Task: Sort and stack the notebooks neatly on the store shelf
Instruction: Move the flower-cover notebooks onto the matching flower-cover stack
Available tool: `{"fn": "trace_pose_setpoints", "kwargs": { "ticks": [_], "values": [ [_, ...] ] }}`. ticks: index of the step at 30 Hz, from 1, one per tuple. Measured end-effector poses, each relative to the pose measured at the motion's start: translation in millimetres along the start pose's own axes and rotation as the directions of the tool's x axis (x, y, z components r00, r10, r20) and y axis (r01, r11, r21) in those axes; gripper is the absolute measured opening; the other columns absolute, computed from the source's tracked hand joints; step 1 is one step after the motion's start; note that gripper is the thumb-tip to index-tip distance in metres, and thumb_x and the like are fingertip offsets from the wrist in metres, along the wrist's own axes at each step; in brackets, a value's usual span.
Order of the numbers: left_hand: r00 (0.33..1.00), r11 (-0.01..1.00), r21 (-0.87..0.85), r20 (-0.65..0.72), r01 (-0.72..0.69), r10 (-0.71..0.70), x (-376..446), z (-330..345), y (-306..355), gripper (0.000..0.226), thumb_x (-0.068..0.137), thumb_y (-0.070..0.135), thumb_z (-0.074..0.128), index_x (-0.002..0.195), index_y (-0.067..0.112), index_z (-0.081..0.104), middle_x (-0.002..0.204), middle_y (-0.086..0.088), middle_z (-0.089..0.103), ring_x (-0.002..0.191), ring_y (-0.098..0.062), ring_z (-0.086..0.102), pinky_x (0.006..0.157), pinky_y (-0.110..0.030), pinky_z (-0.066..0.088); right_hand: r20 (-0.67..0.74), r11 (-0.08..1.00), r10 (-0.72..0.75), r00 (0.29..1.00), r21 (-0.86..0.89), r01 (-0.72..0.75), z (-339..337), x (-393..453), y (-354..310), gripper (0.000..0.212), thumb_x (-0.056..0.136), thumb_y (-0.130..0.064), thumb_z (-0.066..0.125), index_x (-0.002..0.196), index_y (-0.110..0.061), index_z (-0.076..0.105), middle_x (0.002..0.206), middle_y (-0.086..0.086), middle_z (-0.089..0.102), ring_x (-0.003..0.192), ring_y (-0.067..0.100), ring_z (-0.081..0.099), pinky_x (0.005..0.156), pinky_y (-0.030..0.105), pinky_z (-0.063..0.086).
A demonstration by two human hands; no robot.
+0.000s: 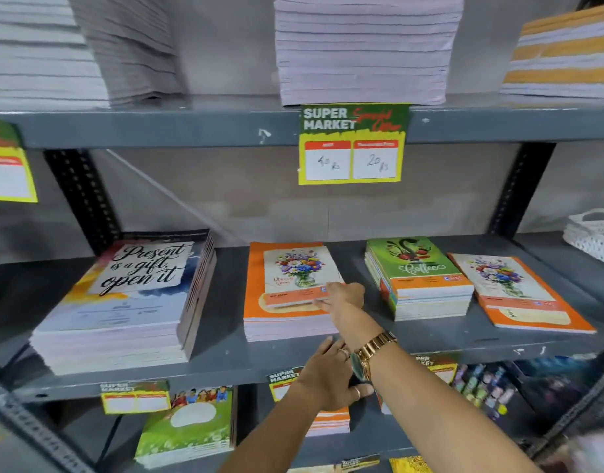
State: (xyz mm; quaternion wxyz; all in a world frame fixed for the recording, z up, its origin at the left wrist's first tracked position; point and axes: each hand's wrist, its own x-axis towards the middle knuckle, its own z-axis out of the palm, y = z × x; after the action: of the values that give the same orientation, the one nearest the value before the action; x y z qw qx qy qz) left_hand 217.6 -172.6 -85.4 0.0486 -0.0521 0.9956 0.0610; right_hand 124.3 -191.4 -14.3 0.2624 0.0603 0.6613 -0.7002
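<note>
On the grey middle shelf [225, 339] stands an orange notebook stack [280, 322]. A smaller flower-cover notebook [293, 271] lies on top of it, and my right hand [345, 295], with a gold watch on the wrist, grips its near right corner. My left hand [328, 377] rests flat on the shelf's front edge, fingers apart and holding nothing. To the right are a green "Coffee" stack [420, 268] and a skewed pair of orange flower notebooks [519, 295]. At the left is a tall "Present is a gift" stack [123, 302].
The upper shelf holds tall pale paper stacks [362, 46], with a yellow price tag [352, 145] hanging from its edge. A white basket [594, 233] sits at the far right. The lower shelf holds a green notebook stack [188, 425] and other goods.
</note>
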Motion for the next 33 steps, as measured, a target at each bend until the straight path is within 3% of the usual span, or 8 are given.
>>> {"fn": "trace_pose_setpoints", "kwargs": {
  "ticks": [5,12,16,20,25,27,30,33],
  "values": [
    [1.000,1.000,0.001,0.008,0.004,-0.004,2,5,-2,0.061,0.095,0.048,0.032,0.144,0.011,0.026,0.153,-0.011,0.029,0.145,-0.024,0.010,0.121,-0.040,-0.003,-0.008,0.997,-0.025,1.000,-0.080,0.024,0,4,8,0.038,0.087,0.005,0.059,0.121,0.002,0.043,0.125,0.024,0.056,0.087,0.044,0.069,0.059,0.034,0.058],
    [0.999,0.999,-0.035,-0.045,0.003,-0.004,8,-2,0,0.059,0.094,0.040,0.038,0.143,0.010,0.025,0.155,-0.011,0.025,0.145,-0.026,0.013,0.121,-0.042,0.004,-0.009,0.993,-0.005,1.000,0.117,0.006,-19,12,-5,0.020,0.088,0.007,0.055,0.107,0.003,0.051,0.114,0.024,0.060,0.091,0.039,0.066,0.053,0.030,0.055],
    [0.998,0.995,-0.098,-0.048,0.026,-0.031,20,-6,8,0.063,0.096,0.040,0.037,0.147,0.013,0.012,0.159,-0.008,0.014,0.147,-0.023,0.006,0.121,-0.038,0.006,-0.048,0.980,-0.092,0.995,0.171,0.099,-40,21,-20,0.025,0.090,0.001,0.054,0.114,0.002,0.049,0.107,0.021,0.062,0.074,0.030,0.065,0.031,0.019,0.050],
    [0.999,0.994,-0.102,-0.009,0.036,-0.037,34,-11,22,0.063,0.098,0.041,0.032,0.148,0.012,0.007,0.160,-0.006,0.006,0.147,-0.021,0.003,0.121,-0.037,0.002,-0.092,0.971,-0.161,0.983,0.165,0.175,-67,37,-43,0.021,0.091,0.000,0.054,0.111,0.002,0.049,0.096,0.018,0.062,0.053,0.019,0.059,0.043,0.026,0.055],
    [1.000,0.995,-0.097,0.004,0.019,-0.019,51,-12,37,0.062,0.099,0.041,0.030,0.148,0.012,0.007,0.160,-0.006,0.005,0.147,-0.021,0.003,0.121,-0.037,0.001,-0.202,0.961,-0.158,0.967,0.192,0.197,-110,60,-66,0.019,0.089,0.002,0.055,0.108,0.000,0.052,0.091,0.015,0.059,0.049,0.017,0.056,0.029,0.017,0.048],
    [1.000,0.996,-0.087,0.000,0.012,-0.012,59,-12,43,0.061,0.099,0.040,0.031,0.148,0.013,0.007,0.160,-0.005,0.005,0.147,-0.020,0.004,0.121,-0.036,0.001,-0.242,0.964,-0.140,0.960,0.188,0.188,-125,70,-72,0.015,0.089,0.001,0.055,0.104,-0.001,0.051,0.096,0.017,0.059,0.051,0.019,0.057,0.035,0.021,0.053],
    [1.000,0.997,-0.081,-0.004,0.006,-0.006,71,-11,51,0.061,0.099,0.037,0.033,0.148,0.013,0.008,0.160,-0.004,0.005,0.147,-0.019,0.004,0.121,-0.036,0.001,-0.298,0.970,-0.107,0.949,0.177,0.165,-143,84,-76,0.024,0.089,0.001,0.052,0.113,0.001,0.051,0.111,0.022,0.061,0.069,0.036,0.067,0.066,0.039,0.060],
    [1.000,0.996,-0.089,0.005,0.003,-0.003,81,-11,59,0.061,0.098,0.039,0.033,0.148,0.013,0.009,0.160,-0.005,0.006,0.147,-0.020,0.004,0.121,-0.037,0.002,-0.319,0.987,-0.125,0.940,0.054,0.149,-156,98,-77,0.025,0.086,-0.001,0.062,0.110,-0.001,0.055,0.110,0.022,0.065,0.067,0.036,0.067,0.069,0.039,0.059]
  ]
}}
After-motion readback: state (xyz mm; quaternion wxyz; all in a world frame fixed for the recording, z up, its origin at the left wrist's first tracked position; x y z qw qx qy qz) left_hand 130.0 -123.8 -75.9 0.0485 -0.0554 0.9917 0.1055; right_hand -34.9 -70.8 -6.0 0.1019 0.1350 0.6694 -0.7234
